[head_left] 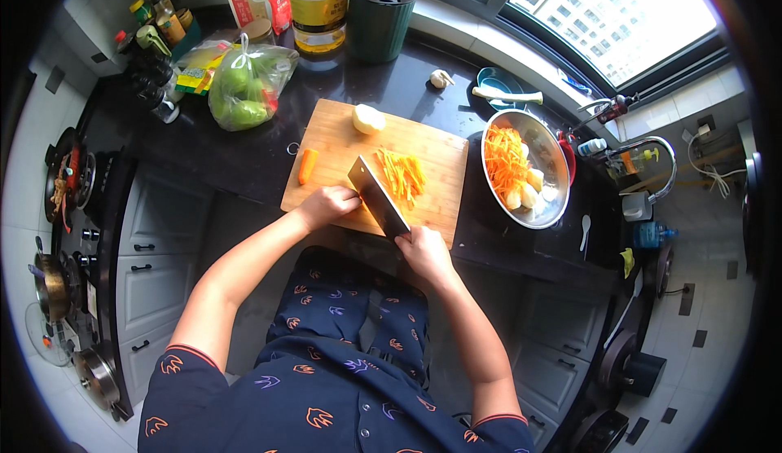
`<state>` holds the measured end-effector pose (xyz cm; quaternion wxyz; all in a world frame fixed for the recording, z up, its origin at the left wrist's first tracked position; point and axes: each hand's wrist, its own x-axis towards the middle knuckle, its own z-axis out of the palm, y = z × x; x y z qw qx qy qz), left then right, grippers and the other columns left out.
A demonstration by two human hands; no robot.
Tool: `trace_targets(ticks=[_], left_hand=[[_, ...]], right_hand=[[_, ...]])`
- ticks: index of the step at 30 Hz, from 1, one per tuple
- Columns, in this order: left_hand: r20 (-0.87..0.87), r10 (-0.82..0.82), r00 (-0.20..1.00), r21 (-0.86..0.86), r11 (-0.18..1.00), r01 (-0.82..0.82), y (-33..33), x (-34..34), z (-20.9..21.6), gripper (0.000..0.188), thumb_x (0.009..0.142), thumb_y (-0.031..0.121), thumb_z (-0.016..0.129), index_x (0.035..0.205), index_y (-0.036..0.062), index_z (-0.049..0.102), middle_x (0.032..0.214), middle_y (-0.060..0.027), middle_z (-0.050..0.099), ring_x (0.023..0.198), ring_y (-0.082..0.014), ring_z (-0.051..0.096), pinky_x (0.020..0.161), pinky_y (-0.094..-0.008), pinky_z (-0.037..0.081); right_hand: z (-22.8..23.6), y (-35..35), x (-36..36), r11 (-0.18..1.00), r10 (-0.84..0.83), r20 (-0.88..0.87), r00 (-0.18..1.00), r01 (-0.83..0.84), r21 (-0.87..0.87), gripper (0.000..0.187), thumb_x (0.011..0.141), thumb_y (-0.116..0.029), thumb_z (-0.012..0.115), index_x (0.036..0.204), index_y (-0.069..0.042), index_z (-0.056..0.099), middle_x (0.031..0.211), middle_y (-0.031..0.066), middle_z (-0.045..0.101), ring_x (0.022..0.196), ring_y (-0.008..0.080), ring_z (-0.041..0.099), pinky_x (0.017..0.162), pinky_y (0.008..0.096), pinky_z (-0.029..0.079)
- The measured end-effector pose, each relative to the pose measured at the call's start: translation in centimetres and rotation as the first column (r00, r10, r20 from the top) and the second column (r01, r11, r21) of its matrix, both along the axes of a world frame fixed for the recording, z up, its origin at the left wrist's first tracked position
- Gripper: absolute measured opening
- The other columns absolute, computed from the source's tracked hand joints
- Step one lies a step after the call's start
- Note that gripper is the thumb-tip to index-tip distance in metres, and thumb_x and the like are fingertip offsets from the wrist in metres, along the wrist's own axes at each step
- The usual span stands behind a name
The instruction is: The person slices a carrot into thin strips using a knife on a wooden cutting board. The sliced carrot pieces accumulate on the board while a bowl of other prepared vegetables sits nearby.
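Observation:
On a wooden cutting board (342, 131), my right hand (425, 253) is closed round the handle of a cleaver (379, 199), its blade slanting away to the far left. My left hand (326, 205) has its fingers curled at the left side of the blade; whatever they press on is hidden, though a bit of orange shows by the fingertips. Right of the blade lies a pile of carrot shreds (401, 176). A carrot piece (308, 166) rests at the board's left, and a peeled pale round vegetable (368, 119) sits near its far edge.
Right of the board stands a steel bowl (555, 200) of carrot shreds and pale peeled pieces. A garlic bulb (441, 79) and a teal bowl (498, 81) lie behind. At the far left are a bag of green vegetables (248, 90) and bottles. A faucet (664, 168) is far right.

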<state>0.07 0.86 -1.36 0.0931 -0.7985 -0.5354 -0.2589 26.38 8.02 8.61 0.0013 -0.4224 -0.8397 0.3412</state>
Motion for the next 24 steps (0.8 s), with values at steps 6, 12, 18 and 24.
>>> trace_targets(ticks=[6, 12, 18, 24], left_hand=[[0.008, -0.005, 1.0, -0.077, 0.997, 0.005, -0.1, -0.1, 0.4, 0.013, 0.081, 0.011, 0.068, 0.094, 0.0128, 0.071, 0.09, -0.0039, 0.07, 0.082, -0.0204, 0.072, 0.067, -0.0313, 0.06], [0.04, -0.019, 0.999, -0.016, 1.0, 0.02, 0.2, 0.1, 0.9, 0.014, 0.077, 0.01, 0.067, 0.091, 0.0108, 0.067, 0.083, -0.0029, 0.065, 0.078, -0.0194, 0.07, 0.065, -0.0296, 0.06], [0.028, -0.018, 0.999, -0.009, 1.0, 0.018, 0.2, 0.1, 1.0, 0.013, 0.078, 0.009, 0.066, 0.092, 0.0102, 0.068, 0.082, -0.0033, 0.066, 0.078, -0.0198, 0.07, 0.065, -0.0296, 0.06], [0.047, -0.009, 0.999, -0.017, 1.0, 0.009, 0.2, 0.1, 0.4, 0.012, 0.078, 0.009, 0.066, 0.09, 0.0114, 0.067, 0.082, -0.0029, 0.066, 0.077, -0.0196, 0.07, 0.064, -0.0298, 0.059]], right_hand=[[0.5, 0.0, 0.2, 1.0, 0.007, 0.006, 1.0, -0.007, -0.021, 0.025, 0.089, -0.023, 0.068, 0.094, 0.001, 0.072, 0.087, 0.0254, 0.071, 0.087, 0.0436, 0.069, 0.082, 0.0501, 0.055], [0.9, 0.1, 0.5, 0.997, 0.002, 0.028, 1.0, 0.0, -0.071, 0.025, 0.089, -0.023, 0.068, 0.093, 0.002, 0.072, 0.089, 0.0269, 0.07, 0.089, 0.0439, 0.069, 0.083, 0.0498, 0.055], [1.6, 0.1, 0.7, 0.995, 0.001, 0.041, 0.999, 0.003, -0.101, 0.027, 0.089, -0.023, 0.069, 0.093, 0.003, 0.071, 0.088, 0.0277, 0.07, 0.089, 0.0444, 0.069, 0.083, 0.0494, 0.055], [1.0, -0.3, 0.6, 0.997, -0.024, 0.006, 1.0, 0.025, -0.074, 0.026, 0.088, -0.022, 0.07, 0.092, 0.003, 0.071, 0.088, 0.0275, 0.07, 0.089, 0.0444, 0.069, 0.083, 0.0494, 0.055]])
